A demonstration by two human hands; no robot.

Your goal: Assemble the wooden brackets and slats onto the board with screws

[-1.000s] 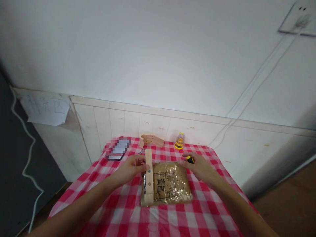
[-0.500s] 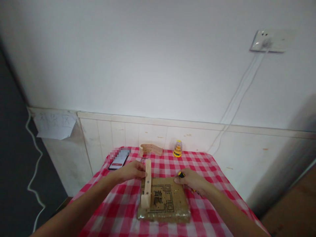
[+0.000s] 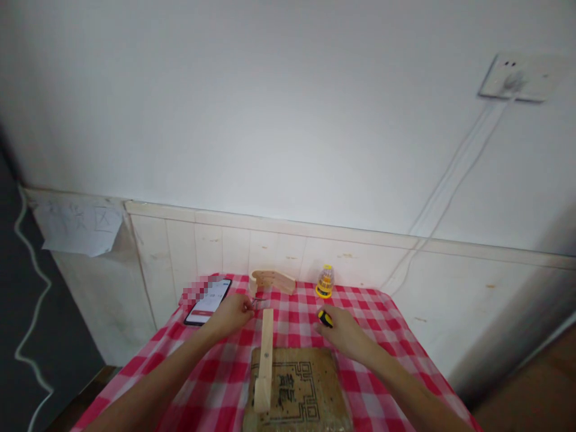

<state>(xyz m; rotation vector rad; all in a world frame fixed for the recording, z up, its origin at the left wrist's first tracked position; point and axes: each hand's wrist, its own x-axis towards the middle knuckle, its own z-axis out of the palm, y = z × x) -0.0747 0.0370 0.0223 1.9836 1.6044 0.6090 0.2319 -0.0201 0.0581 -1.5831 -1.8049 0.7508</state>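
Both hands reach over a checkered cloth (image 3: 378, 390). At the left, the left hand (image 3: 233, 313) has its fingertips drawn together at some small, thin metal pieces (image 3: 259, 300); these are too tiny to identify, and I cannot tell whether the fingers pinch one or only touch it. On the right, the right hand (image 3: 344, 333) is curled around a black-and-yellow handle (image 3: 324, 318), whose end pokes out near the thumb; the rest of it is hidden by the hand.

Nearer, between the forearms, a wooden piece (image 3: 267, 357) lies lengthwise over the left part of a brown board (image 3: 306, 375), its far end reaching past the board's far edge. One dark round spot shows on the wood, perhaps a screw head. The board bears a dark frame pattern and a character, and its near edge is cut off by the bottom of the view.

At the far side stand a second wooden piece (image 3: 275, 281), curved at its left end, and, to its right, a clear container with yellow ends (image 3: 324, 283), its contents hard to make out. Far left, a phone (image 3: 202, 312) lies just beside the left hand, partly covered by pixelation.
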